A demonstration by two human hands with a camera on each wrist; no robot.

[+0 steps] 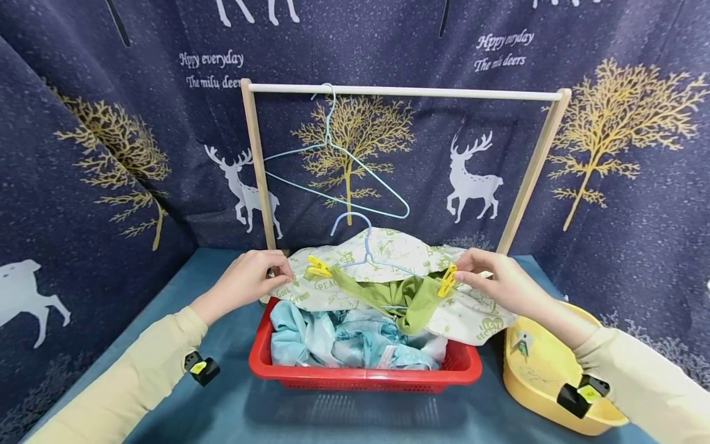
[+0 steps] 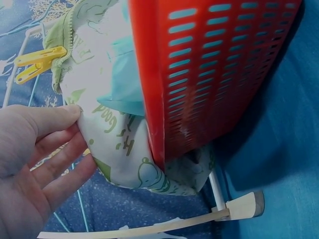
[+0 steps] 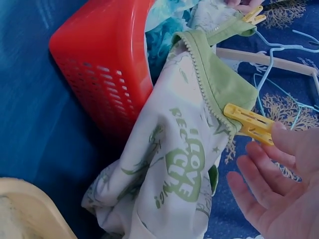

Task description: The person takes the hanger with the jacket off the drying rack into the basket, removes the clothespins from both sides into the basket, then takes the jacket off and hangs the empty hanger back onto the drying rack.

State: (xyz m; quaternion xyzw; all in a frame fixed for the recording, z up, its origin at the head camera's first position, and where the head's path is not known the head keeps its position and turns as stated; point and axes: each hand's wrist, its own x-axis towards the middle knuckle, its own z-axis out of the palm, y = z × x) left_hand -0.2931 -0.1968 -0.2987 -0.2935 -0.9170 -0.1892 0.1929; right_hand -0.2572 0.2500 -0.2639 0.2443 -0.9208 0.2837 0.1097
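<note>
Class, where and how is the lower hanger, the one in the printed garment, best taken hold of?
Probably by the hanger's neck, from above and in front: its hook stands up above the garment, leaving the neck bare, while the green collar and yellow clips crowd the shoulders.

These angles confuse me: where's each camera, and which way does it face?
Head: on the head, facing forward and down at the red basket; left hand, right hand and sleeves show.
Left wrist: worn there, facing the printed garment; left hand shows.
Right wrist: worn there, facing a yellow clip; right hand and left fingers show.
Both wrist views show basket and garment.
</note>
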